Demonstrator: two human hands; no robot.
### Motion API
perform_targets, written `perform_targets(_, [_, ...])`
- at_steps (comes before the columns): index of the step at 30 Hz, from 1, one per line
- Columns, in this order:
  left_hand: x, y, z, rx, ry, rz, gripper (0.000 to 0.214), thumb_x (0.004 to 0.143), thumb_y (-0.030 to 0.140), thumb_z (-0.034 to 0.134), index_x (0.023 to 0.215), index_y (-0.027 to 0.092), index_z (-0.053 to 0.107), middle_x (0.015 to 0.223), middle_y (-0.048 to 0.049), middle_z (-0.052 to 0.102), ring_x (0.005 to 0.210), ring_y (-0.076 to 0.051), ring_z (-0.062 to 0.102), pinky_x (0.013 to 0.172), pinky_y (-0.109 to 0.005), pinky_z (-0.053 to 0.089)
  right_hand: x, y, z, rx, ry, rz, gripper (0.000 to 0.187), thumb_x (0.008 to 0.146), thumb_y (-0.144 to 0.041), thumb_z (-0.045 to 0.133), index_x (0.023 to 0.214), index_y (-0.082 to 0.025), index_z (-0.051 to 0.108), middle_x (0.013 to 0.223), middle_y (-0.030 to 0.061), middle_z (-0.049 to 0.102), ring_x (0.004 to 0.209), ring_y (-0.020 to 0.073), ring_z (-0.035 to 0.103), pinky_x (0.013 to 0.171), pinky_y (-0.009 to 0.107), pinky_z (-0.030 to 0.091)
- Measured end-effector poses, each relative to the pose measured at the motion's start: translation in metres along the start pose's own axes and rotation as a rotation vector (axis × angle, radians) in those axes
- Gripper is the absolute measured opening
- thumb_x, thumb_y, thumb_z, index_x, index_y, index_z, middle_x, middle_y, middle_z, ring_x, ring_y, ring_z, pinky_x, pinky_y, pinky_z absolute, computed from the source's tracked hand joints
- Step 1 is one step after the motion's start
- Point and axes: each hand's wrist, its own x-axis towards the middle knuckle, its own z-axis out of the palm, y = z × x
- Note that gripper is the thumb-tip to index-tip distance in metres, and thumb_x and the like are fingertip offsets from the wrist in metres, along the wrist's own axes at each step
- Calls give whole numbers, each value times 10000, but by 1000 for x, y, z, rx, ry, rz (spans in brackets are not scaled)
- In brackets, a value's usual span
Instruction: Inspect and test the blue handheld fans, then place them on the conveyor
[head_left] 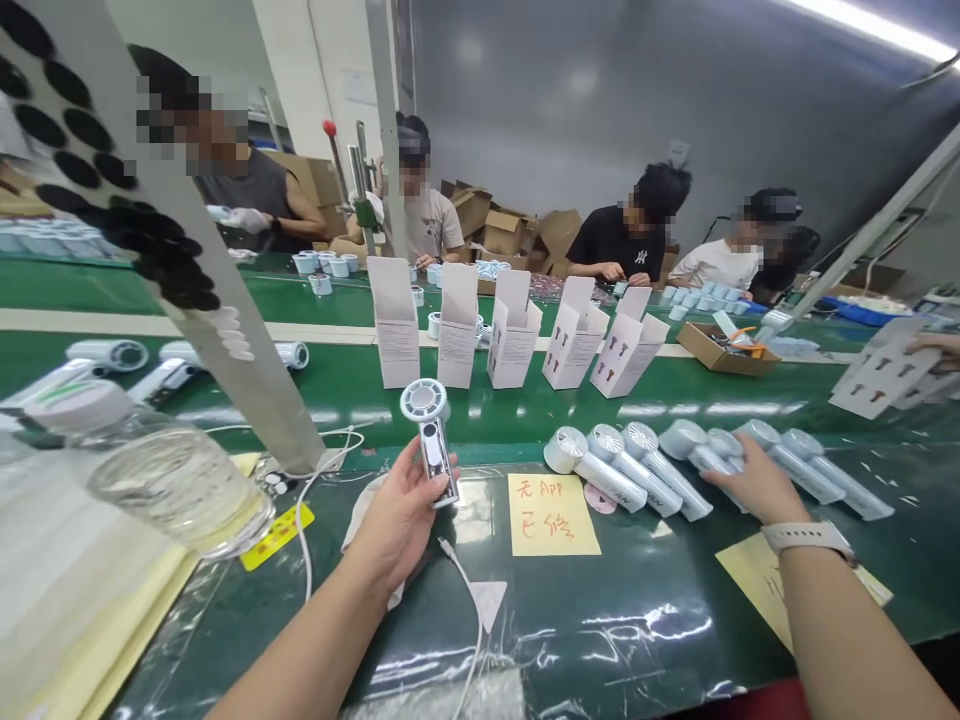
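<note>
My left hand (405, 500) grips a light-blue handheld fan (424, 400) by its handle, upright, its round grille and dark front panel towards me. At the right, my right hand (765, 480) has its fingers closed around one fan (721, 445) in a row of similar fans lying on the bench; its fingertips are partly hidden. Left of that hand lie more fans (604, 475) with heads pointing away. Between my hands is a yellow note (555, 515) with red handwriting. A white cable (465, 580) with a bare plug end runs below my left hand.
Several open white boxes (454, 340) stand along the green conveyor. A metal post (247, 340) and a clear bottle (180, 490) are at left. A small cardboard tray (724, 350) sits behind the fans. Co-workers (622, 240) sit opposite; another person's hand holds boxes (877, 370) at right.
</note>
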Motion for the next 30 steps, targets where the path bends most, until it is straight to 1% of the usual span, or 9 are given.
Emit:
perform_targets(6, [-5, -4, -3, -31, -86, -45, 557, 543, 63, 838, 1035, 209, 622, 901, -2, 662, 861, -161, 658, 814, -283, 487, -10, 34, 0, 79, 266, 25, 478, 733, -487, 600, 1189, -349, 643, 1313, 175, 592, 1378, 544, 361, 1011, 704, 300])
perform_targets(8, [-7, -7, -4, -12, -114, -28, 634, 512, 63, 848, 1070, 226, 594, 823, 39, 621, 752, -127, 620, 731, -263, 466, -14, 18, 2, 107, 358, -5, 424, 748, -451, 583, 1169, -420, 635, 1354, 113, 564, 1420, 527, 279, 1034, 714, 263])
perform_targets(10, [-8, -10, -5, 5, -126, -23, 637, 501, 63, 835, 1061, 231, 581, 807, 53, 597, 704, -111, 587, 677, -252, 439, -19, -17, 5, 116, 343, -137, 342, 757, -416, 586, 1087, -373, 664, 1223, 126, 630, 1364, 536, 345, 1034, 710, 279])
perform_targets(14, [-6, -11, -7, -33, -91, 7, 558, 504, 43, 775, 987, 227, 565, 827, 47, 606, 728, -115, 590, 706, -266, 447, -66, -129, 20, 121, -57, -497, 142, 844, -316, 518, 797, -279, 646, 853, 130, 703, 917, 400, 651, 780, 531, 471])
perform_targets(17, [-5, -9, -9, -87, -53, 10, 568, 492, 31, 745, 987, 227, 546, 837, 47, 621, 720, -114, 600, 737, -281, 463, -135, -207, 44, 19, -506, -699, 238, 892, -272, 467, 694, -240, 595, 703, 60, 693, 624, 246, 647, 560, 360, 447])
perform_targets(19, [-5, -7, -10, -123, -49, 14, 575, 496, 41, 734, 1003, 225, 534, 808, 53, 617, 690, -110, 593, 732, -283, 468, -180, -238, 62, -16, -603, -774, 103, 827, -248, 585, 742, -208, 629, 728, 89, 709, 642, 257, 656, 554, 342, 421])
perform_targets(22, [-7, -5, -11, -154, -54, 22, 556, 519, 75, 721, 1018, 218, 524, 785, 53, 616, 664, -111, 586, 720, -287, 472, -217, -252, 79, -9, -663, -820, 168, 810, -78, 532, 902, -151, 652, 893, 170, 729, 793, 293, 678, 617, 352, 432])
perform_targets(26, [-8, -7, -10, -150, -69, 49, 524, 551, 105, 711, 1033, 213, 535, 790, 44, 617, 668, -120, 588, 703, -292, 467, -206, -237, 77, 125, -823, -814, 132, 881, -120, 481, 813, -185, 574, 831, 107, 712, 769, 239, 664, 663, 333, 459])
perform_targets(30, [-8, -8, -9, -142, -66, 67, 485, 560, 97, 717, 993, 209, 530, 805, 37, 621, 680, -122, 590, 705, -295, 465, -187, -225, 72, 709, -1262, -357, 197, 863, -387, 607, 922, -209, 547, 678, -19, 622, 588, 158, 577, 580, 285, 442])
